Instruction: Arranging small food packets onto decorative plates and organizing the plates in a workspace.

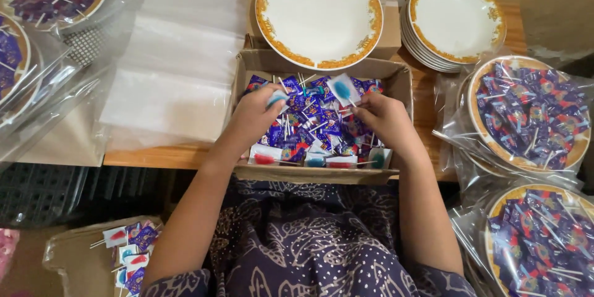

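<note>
Wooden table [154,156]: right hand [385,117] fingers pinch blue lollipop [342,88] over box [396,83].

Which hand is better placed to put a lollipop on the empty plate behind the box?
Probably the right hand: it already holds a blue lollipop just below the empty plate. The left hand sits lower left.

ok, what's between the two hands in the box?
Head view: between the left hand and right hand lies a heap of purple-wrapped lollipops in the cardboard box. The right hand pinches a blue lollipop.
</note>
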